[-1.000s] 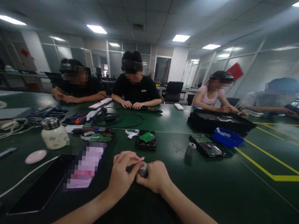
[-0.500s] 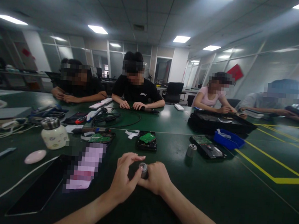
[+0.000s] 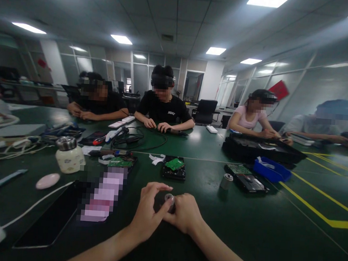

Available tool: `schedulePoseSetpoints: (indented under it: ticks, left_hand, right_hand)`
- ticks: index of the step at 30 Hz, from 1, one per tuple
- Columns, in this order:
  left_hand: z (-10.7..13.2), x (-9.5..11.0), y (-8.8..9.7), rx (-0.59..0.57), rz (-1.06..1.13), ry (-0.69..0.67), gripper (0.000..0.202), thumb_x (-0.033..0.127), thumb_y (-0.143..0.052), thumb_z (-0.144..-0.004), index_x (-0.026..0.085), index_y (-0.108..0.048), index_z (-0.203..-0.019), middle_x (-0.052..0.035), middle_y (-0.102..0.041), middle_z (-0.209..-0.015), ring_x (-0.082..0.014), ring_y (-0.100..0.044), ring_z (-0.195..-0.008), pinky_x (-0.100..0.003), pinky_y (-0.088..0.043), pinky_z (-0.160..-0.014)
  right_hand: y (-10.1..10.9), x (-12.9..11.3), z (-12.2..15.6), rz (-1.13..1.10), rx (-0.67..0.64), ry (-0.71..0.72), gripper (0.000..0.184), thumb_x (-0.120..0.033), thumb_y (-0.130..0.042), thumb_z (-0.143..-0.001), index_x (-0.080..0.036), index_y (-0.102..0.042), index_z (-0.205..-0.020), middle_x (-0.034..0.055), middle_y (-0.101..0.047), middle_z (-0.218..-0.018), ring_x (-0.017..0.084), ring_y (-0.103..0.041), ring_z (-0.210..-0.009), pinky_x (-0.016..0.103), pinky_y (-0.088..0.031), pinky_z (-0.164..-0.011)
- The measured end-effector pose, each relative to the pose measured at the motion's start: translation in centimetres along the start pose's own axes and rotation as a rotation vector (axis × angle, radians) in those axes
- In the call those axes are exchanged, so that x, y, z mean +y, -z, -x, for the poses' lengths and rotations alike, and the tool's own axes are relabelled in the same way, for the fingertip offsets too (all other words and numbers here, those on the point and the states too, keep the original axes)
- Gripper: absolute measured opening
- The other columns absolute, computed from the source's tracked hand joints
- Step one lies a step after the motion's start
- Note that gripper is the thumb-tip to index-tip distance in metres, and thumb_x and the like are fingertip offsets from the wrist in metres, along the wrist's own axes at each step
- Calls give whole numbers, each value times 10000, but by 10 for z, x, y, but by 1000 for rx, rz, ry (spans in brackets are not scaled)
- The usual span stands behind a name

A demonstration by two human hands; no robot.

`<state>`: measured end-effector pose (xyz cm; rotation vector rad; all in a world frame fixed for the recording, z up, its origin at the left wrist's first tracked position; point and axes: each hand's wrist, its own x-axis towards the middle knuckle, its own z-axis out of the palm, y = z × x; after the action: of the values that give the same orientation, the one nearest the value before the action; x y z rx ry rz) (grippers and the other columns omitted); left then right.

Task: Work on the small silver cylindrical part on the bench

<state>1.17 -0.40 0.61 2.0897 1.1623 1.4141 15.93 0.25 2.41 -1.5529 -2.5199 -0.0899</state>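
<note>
Just in front of me, a small silver metal cylinder (image 3: 168,197) with a round top stands upright between my hands. My right hand (image 3: 188,213) is closed against its right side, fingers curled and knuckles up; its fingertips are hidden. The thumb of my left hand (image 3: 149,210) rests on the near side of the cylinder's top. The left fingers arch out past it, leaving a gap. A similar metal cylinder (image 3: 226,182) stands to the right. Beyond my hands lies a black hard drive (image 3: 173,173) with a green circuit board (image 3: 175,164) on it.
At left are a phone (image 3: 48,217), a pixelated pinkish item (image 3: 105,193), a cream bottle (image 3: 70,159) and a pink oval object (image 3: 47,181). A second drive (image 3: 250,182), blue tray (image 3: 270,172) and black case (image 3: 259,150) stand right. Several people sit opposite.
The whole view has shifted slightly, so things on the table appear farther right. Both hands keep nearly the same pose around the metal cylinder, the left thumb still on its top.
</note>
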Motion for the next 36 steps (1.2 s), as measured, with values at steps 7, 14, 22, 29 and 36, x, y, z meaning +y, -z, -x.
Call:
schedulePoseSetpoints:
  ticks: [7,14,22,29,36]
  left_hand:
    - [-4,-2,-1,-5,13,47,116,238,-618,-816,216,-613,-930,-65,-670,-1009,-260,-593,-1003,-444,-432,-887]
    - [-4,3,-1,-11,45,36,246,199,-591,-821,235,-571,-1064,-66,-652,-1096,-243,-579,-1055,-423,-444,-912]
    - [-8,1,0,-35,44,56,128,175,-636,-772,219,-650,-892,-50,-662,-993,-262,-585,-985,-455,-430,-894]
    - [-6,8,-3,-75,80,25,415,109,-582,-793,256,-566,-1181,-64,-581,-1220,-235,-518,-1145,-407,-411,-987]
    - [-3,9,-4,-18,42,81,330,112,-640,-745,239,-597,-1047,-44,-649,-1033,-244,-551,-1037,-436,-410,-937]
  right_hand:
    - [3,-1,0,-13,0,2,346,-426,-525,-808,-177,-608,-583,35,-661,-557,168,-616,-510,256,-291,-531]
    - [-1,1,0,-22,20,9,327,-415,-520,-822,-184,-602,-606,35,-674,-584,171,-629,-536,264,-268,-522]
    - [-7,3,0,-41,27,7,309,-413,-551,-788,-189,-588,-579,40,-676,-580,188,-642,-560,274,-263,-538]
    - [-7,4,-1,-54,21,28,320,-404,-520,-814,-186,-587,-590,41,-676,-591,193,-645,-574,258,-296,-555]
    - [-6,4,-2,-62,6,31,312,-408,-507,-826,-196,-601,-617,41,-689,-630,193,-647,-600,271,-292,-562]
